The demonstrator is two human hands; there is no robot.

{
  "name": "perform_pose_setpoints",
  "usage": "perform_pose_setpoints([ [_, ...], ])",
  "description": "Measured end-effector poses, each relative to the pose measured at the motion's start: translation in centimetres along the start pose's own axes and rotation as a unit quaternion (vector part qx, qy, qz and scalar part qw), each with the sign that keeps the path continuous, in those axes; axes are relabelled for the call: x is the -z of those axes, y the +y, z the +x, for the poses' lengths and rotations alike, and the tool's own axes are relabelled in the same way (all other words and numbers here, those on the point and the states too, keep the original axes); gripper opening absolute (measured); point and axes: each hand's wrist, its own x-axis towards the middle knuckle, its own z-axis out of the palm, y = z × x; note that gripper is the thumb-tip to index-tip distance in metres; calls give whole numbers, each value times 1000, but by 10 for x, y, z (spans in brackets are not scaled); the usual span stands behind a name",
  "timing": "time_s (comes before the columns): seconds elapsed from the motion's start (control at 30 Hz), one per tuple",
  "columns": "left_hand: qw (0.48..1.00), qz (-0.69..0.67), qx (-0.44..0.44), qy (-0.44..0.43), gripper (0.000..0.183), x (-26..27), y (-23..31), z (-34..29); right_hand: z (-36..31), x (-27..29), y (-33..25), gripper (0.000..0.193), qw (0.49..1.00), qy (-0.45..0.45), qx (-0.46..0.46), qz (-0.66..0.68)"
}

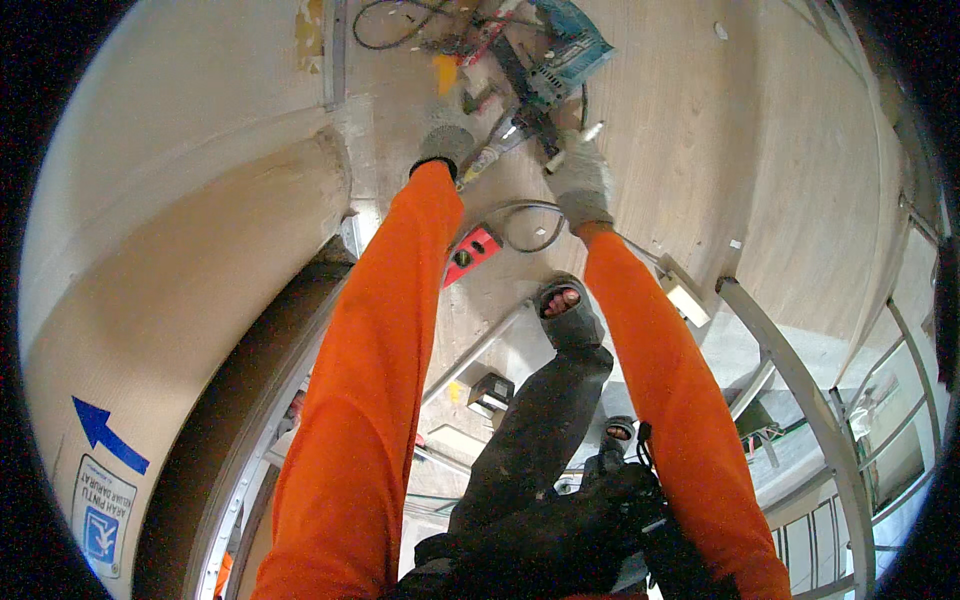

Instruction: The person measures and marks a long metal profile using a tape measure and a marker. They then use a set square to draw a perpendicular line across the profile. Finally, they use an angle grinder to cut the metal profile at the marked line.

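My left hand (447,143), in a grey knitted glove, reaches forward just left of some tools on the wood-look surface; its fingers are blurred and I cannot make out their grip. A blurry yellow thing (445,74) lies beyond it. My right hand (584,182), in a pale glove, is closed around a short whitish stick (573,148). Just ahead of it is a teal power tool (567,62) with a dark grip. Between my hands a grey, pointed tool with a yellowish end (493,154) lies slanted. A red spirit level (470,255) rests nearer to me.
A black cable (385,42) loops at the far left, and a thin grey hose (535,247) curls near the level. On the right stands a curved metal rail (795,378). A dark box-shaped thing (491,392) sits beside my leg. The left panel bears a blue arrow (108,436).
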Motion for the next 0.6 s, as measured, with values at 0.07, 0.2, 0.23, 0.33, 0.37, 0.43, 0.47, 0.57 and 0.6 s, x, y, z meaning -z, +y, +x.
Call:
perform_pose_setpoints([
  [0.07, 1000, 4, 6, -23, 61, -1, -19, -17, -16, 14, -1, 60, 1000, -22, -7, -18],
  [0.2, 996, 10, 26, 84, 71, -34, -36, -67, -30, 40, 5, 57, 992, -68, -101, -25],
  [0.23, 994, 24, 44, 97, 73, -42, -31, -81, -33, 47, 3, 56, 980, -111, -161, -28],
  [0.33, 978, 201, 12, 46, 69, -64, -24, -112, -55, 52, 23, 55, 983, 9, -183, -27],
  [0.37, 975, 194, 7, 107, 66, -72, -23, -126, -61, 51, 33, 57, 980, 36, -194, -26],
  [0.43, 959, 176, -2, 221, 60, -90, -17, -161, -87, 59, 62, 65, 984, 40, -175, -23],
  [0.47, 964, 172, 19, 202, 57, -97, -8, -179, -103, 66, 80, 70, 979, 8, -188, -76],
  [0.57, 983, 132, 70, 103, 48, -114, 13, -231, -173, 88, 127, 83, 958, -79, -165, -219],
  [0.6, 992, 93, 71, 46, 46, -120, 19, -245, -199, 95, 152, 87, 956, -74, -130, -253],
])
